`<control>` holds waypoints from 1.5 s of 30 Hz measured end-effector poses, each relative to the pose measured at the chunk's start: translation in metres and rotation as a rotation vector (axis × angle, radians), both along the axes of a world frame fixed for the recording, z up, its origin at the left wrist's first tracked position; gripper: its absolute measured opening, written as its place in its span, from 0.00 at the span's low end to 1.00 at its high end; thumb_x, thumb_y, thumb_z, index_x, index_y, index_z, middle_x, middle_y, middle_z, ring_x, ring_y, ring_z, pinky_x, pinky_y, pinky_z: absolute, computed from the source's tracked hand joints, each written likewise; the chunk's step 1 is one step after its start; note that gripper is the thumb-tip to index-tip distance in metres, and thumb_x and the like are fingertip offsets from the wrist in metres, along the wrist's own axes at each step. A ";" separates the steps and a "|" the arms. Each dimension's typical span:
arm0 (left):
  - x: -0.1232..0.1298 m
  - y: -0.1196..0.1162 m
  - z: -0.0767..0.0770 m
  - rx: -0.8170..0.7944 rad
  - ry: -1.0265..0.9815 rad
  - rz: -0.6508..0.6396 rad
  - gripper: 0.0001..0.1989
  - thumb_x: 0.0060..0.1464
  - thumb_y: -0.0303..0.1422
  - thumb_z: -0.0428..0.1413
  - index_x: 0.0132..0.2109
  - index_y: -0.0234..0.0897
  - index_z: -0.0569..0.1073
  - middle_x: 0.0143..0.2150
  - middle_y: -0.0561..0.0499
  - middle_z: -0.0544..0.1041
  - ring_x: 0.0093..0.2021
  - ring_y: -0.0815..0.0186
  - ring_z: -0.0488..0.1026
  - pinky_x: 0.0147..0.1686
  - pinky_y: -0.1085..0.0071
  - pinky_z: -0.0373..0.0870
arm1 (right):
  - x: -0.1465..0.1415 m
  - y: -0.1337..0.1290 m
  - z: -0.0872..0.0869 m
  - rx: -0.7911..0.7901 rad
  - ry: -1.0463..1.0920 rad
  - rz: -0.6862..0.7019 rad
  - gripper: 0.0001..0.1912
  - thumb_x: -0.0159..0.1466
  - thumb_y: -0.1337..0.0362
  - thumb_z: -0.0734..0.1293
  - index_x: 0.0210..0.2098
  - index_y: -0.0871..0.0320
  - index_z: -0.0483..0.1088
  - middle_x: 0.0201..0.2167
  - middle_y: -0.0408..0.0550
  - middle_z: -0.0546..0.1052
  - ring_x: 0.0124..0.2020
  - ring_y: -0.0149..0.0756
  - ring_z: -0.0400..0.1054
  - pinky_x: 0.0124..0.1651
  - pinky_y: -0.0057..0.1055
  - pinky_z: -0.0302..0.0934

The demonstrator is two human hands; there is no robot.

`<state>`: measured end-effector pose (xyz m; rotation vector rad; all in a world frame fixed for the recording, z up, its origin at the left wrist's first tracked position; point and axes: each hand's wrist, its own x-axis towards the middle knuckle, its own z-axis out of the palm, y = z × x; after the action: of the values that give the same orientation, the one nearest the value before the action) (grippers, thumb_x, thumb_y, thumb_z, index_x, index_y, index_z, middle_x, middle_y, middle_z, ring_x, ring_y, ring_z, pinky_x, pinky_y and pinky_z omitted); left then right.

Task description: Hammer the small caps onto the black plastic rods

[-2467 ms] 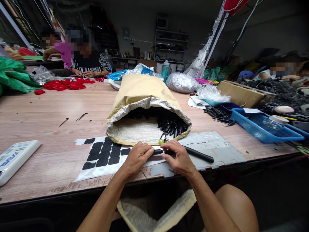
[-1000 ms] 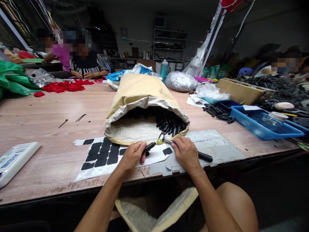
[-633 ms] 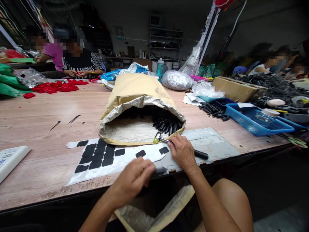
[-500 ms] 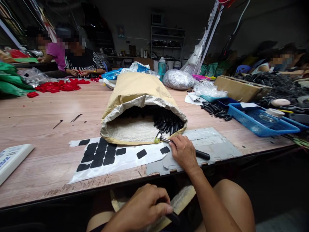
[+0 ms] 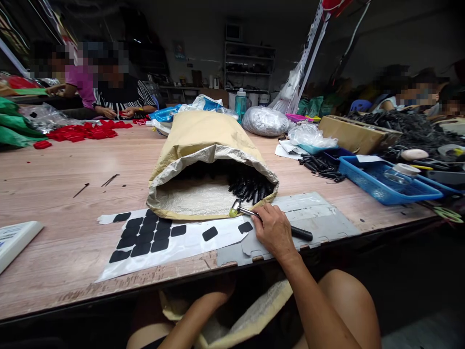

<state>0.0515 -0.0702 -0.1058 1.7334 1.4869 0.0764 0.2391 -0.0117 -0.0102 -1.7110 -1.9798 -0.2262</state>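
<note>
My right hand rests on the grey mat at the table's front edge, its fingers wrapped round a small hammer with a black handle and a yellowish tip. Under the table edge, my left hand reaches into an open paper sack on my lap; its fingers are hidden in shadow. Beyond the hammer lies a large tan sack, mouth towards me, with many black slender parts inside. A white sheet bearing black rounded squares lies before it.
A blue basket with a jar stands at right, near loose black parts and a cardboard box. Red pieces lie far left, where a person sits. A white box is at near left.
My left hand has moved from above the lap sack, where it held a dark piece, down inside it under the table edge. My right hand still grips the hammer. The view has shifted slightly.
</note>
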 end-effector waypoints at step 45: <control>-0.064 0.066 0.106 0.623 -0.266 0.068 0.10 0.51 0.39 0.64 0.40 0.41 0.78 0.37 0.51 0.77 0.42 0.59 0.68 0.41 0.65 0.63 | 0.001 -0.006 0.005 0.084 -0.002 0.015 0.13 0.72 0.62 0.60 0.48 0.55 0.75 0.39 0.49 0.76 0.43 0.40 0.67 0.47 0.34 0.58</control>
<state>-0.0124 -0.0037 0.0007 2.0447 1.4050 0.8504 0.2402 -0.0174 -0.0057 -1.6431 -1.9561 -0.3017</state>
